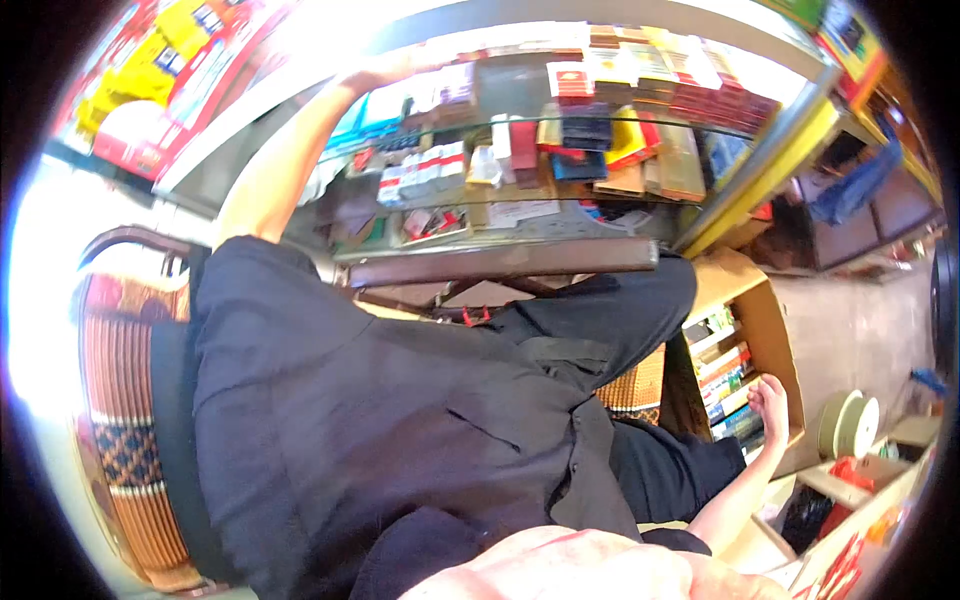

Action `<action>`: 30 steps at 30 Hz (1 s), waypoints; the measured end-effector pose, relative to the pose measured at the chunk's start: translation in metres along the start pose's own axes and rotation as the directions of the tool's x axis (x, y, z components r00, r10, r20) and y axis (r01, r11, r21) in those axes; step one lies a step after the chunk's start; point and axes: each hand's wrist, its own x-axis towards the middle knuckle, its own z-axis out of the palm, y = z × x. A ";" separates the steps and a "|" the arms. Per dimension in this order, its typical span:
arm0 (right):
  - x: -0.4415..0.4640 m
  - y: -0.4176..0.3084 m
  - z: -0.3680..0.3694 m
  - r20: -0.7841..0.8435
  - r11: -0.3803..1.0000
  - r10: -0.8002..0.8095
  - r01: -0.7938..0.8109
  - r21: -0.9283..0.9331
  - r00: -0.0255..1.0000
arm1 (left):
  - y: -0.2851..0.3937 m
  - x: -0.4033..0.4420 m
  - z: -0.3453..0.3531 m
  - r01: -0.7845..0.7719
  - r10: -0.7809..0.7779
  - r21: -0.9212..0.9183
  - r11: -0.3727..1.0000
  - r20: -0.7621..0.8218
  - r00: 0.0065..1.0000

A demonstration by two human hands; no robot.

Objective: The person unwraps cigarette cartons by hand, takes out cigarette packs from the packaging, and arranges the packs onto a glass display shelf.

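Note:
At the upper left my left arm stretches up to the glass display case, and my left hand (pixel 388 70) is at its upper shelf. Glare and blur hide its fingers, so I cannot tell what it touches. Beside it are small packs (pixel 457 84) and a blue item (pixel 362 118). On the right, my right hand (pixel 769 408) is raised by an open cardboard box (pixel 778 345). Its fingers are loosely bent and apart, with nothing visible in them. Rows of thin packets or books (pixel 722 370) stand in that box.
Stacked cartons (pixel 690 100) fill the case's shelves. The metal-edged frame (pixel 755 165) slants down at its right. Behind my back is a patterned chair (pixel 125 440). A pale round reel (pixel 850 425) and a divided wooden tray (pixel 835 485) stand at lower right.

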 end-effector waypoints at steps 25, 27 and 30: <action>0.008 0.017 0.011 0.117 0.958 0.032 0.003 -0.286 0.993 | -0.336 -0.108 0.088 0.749 -0.794 -0.586 0.311 0.272 0.543; 0.010 0.019 0.010 0.096 0.952 0.051 -0.019 -0.307 0.994 | -0.372 -0.102 0.097 0.806 -0.840 -0.478 0.348 0.222 0.495; 0.006 0.019 0.010 0.079 0.943 0.054 -0.025 -0.331 0.995 | -0.388 -0.120 0.103 0.803 -0.892 -0.511 0.306 0.141 0.430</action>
